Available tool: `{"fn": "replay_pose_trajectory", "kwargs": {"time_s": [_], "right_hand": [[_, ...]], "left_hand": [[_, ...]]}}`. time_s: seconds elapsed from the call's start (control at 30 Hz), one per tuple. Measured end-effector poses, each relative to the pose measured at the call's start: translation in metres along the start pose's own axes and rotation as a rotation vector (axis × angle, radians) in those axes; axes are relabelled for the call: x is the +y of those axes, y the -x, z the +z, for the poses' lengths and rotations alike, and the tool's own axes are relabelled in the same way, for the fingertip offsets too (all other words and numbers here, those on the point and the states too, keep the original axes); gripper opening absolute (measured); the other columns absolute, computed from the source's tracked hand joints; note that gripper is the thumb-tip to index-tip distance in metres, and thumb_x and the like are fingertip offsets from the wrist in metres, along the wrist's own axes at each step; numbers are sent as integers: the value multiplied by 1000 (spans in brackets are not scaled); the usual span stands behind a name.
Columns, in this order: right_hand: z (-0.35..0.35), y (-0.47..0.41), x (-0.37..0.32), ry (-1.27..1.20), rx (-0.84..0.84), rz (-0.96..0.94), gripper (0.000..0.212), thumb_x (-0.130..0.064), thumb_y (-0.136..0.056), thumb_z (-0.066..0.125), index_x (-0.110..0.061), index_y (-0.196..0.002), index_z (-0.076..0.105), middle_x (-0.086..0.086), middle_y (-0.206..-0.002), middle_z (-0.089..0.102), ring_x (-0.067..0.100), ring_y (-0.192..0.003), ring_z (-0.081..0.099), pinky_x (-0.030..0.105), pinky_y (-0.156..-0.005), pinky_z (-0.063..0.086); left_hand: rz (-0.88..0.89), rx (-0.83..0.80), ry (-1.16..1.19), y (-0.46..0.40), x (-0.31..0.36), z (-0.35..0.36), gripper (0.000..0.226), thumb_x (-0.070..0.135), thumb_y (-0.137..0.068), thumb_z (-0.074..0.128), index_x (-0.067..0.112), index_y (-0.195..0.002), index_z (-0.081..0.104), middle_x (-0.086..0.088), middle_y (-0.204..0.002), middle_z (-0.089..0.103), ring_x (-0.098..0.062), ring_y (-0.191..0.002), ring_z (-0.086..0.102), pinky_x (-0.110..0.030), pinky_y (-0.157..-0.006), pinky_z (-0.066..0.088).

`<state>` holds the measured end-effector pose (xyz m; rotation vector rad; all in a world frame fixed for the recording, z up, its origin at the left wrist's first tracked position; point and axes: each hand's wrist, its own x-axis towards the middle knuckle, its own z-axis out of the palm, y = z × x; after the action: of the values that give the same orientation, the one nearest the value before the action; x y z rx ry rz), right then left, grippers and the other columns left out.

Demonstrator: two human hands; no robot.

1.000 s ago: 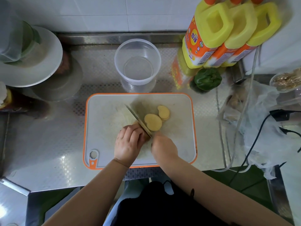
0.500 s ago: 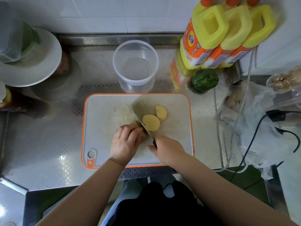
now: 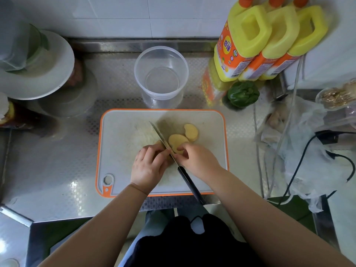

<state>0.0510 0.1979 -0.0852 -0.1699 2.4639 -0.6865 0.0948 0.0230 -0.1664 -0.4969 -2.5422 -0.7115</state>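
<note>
Potato slicing is the step in hand, judging by the cut pieces on the board. The uncut potato (image 3: 159, 142) sits near the middle of the cutting board (image 3: 123, 132), almost wholly covered by the left hand (image 3: 149, 166), whose curled fingers grip it from above. The knife (image 3: 163, 139) has its blade pressed against those knuckles on their right side, tip pointing away from the person. Its black handle runs back over the board's near edge with no hand on it.

Just right of the blade lies a fresh potato slice (image 3: 177, 140), and the right hand (image 3: 199, 160) seems to pinch its near edge between thumb and forefinger. A second slice (image 3: 191, 132) lies touching it, slightly farther back.

The next move likely calls for shifting that slice clear of the blade. The right hand then needs to take the handle again, and the left fingers should stay tucked behind the blade.

Beyond the board, on the steel tabletop (image 3: 57, 160), stand a clear tub (image 3: 135, 72), a green pepper (image 3: 243, 94) and yellow bottles (image 3: 246, 41).
</note>
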Motion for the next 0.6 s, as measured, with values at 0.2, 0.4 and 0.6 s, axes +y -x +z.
{"fn": "replay_pose_trajectory", "kwargs": {"time_s": [0.2,0.4,0.6], "right_hand": [[1,-11,5,136,144,-37,32,-41,-93,52,-15,-110,61,3,-92,69,28,-86,64,38,-71,52],[-2,13,11,-2,245,202,42,-55,-95,39,-18,-110,49,1,-86,66,25,-79,64,32,-61,40],[38,45,-3,210,-23,83,42,-53,-94,44,-16,-112,44,2,-99,61,24,-89,63,32,-68,44]], "left_hand": [[-10,0,7,1,0,1,21,15,-101,45,17,-118,58,-5,-107,53,-32,-83,57,-41,-70,51],[-13,1,12,2,-1,1,22,12,-100,48,17,-118,58,-5,-106,54,-32,-82,58,-41,-69,51],[-34,17,0,0,2,1,17,16,-101,50,14,-116,57,-7,-106,55,-30,-85,57,-40,-70,51]]}}
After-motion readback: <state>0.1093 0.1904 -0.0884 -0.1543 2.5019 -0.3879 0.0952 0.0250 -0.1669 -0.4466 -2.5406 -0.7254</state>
